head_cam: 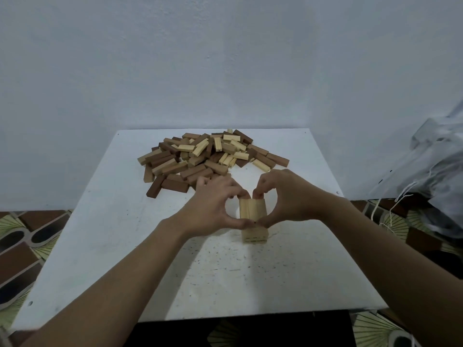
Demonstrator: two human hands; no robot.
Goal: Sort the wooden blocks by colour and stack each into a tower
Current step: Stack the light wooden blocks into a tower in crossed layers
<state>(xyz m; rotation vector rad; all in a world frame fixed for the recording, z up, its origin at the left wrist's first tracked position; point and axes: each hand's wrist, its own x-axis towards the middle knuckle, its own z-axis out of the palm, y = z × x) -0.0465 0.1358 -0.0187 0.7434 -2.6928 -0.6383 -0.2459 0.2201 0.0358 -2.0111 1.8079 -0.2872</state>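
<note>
A low stack of pale wooden blocks stands near the middle of the white table. My left hand presses its left side, thumb at the near edge and fingers at the far edge. Mirroring it on the right side is my right hand; the two thumbs meet in front of the stack. Behind the hands, a loose pile of mixed blocks in pale, mid-brown and dark brown covers the far part of the table.
A blue-grey wall rises right behind the table. A crumpled clear plastic bag with white strings lies on the floor to the right. Patterned tiles show on both sides of the table.
</note>
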